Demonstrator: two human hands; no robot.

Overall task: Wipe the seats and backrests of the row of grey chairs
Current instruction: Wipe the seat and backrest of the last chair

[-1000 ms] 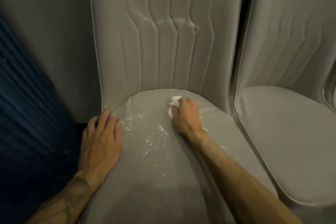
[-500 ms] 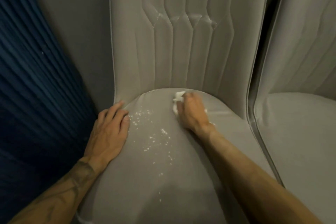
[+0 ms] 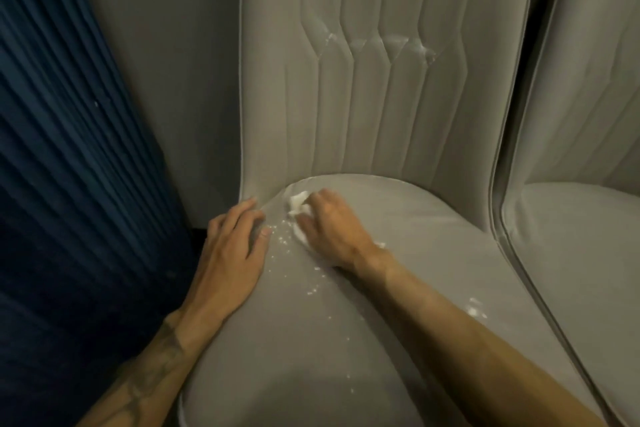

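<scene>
Grey chair fills centre of view. Its seat faces the camera, with the channel-stitched backrest upright behind.

Right hand sits at rear left of seat, fingers curled on a crumpled white tissue, pressing it to the upholstery near the backrest crease.

Left hand lies palm-down on the seat's left edge, fingers straight, slightly apart, holding nothing, just beside the right hand.

White flecks are scattered on the seat between and below the hands. Whitish smears mark the backrest's stitching bend.

Second grey chair stands just beside, on the right. Blue pleated curtain hangs at left.
</scene>
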